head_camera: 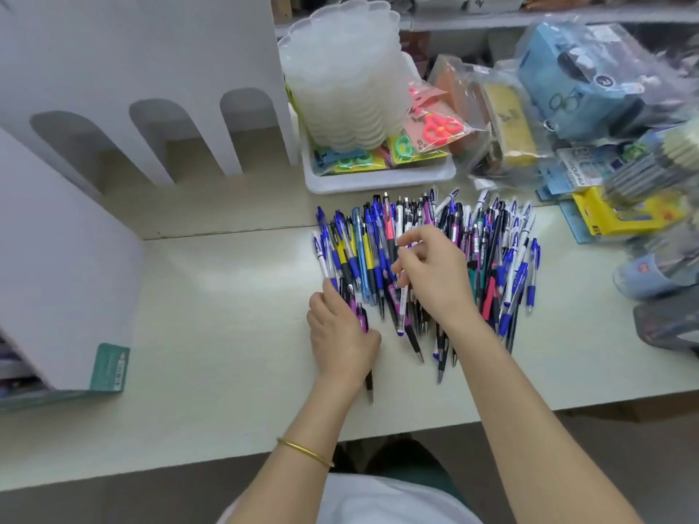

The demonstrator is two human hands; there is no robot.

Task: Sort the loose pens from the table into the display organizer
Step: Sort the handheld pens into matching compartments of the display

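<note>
Pens (465,255) lie in a thick loose pile on the table (227,334), in the centre and centre-right of the frame, just below a white tray (378,181) of packaged goods. The display organizer (151,70), a white cardboard stand with arched openings, is seen at the upper left, well apart from the pile. No pens can be made out in the openings that are visible, so the sorting is judged to be at its very start: almost everything is left to be moved, and only a first small batch is being gathered.

The left hand (342,330) is closed around a few purple and black pens at the pile's lower left edge, with one dark tip sticking out below the wrist. The right hand (435,274) is held over the middle of the pile with its fingers bent. Whether a pen is pinched there cannot be told.

The pens are laid roughly parallel, slightly fanned. Their long axes run from the top of the frame to the bottom. The writing tips are mostly pointed toward the bottom edge, and the clip ends toward the tray.
</note>
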